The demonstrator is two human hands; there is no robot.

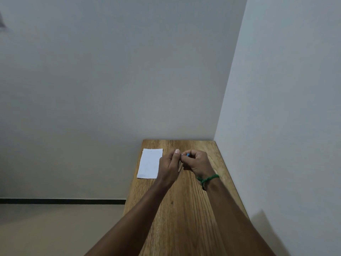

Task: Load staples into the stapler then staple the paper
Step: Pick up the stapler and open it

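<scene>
1. I can read no text, label, brand or number anywhere in my head view.
2. The paper [150, 163] on the table [184, 209] shows only a few faint specks near its edges, too small for me to read as letters.
3. The blue stapler [187, 154] is mostly hidden and shows me no legible marking.

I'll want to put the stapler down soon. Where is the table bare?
Bare wood runs from both wrists to the table's near edge. A strip lies beyond the hands by the back wall. Crowded: the paper at far left, beside the left hand and right hand.
</scene>
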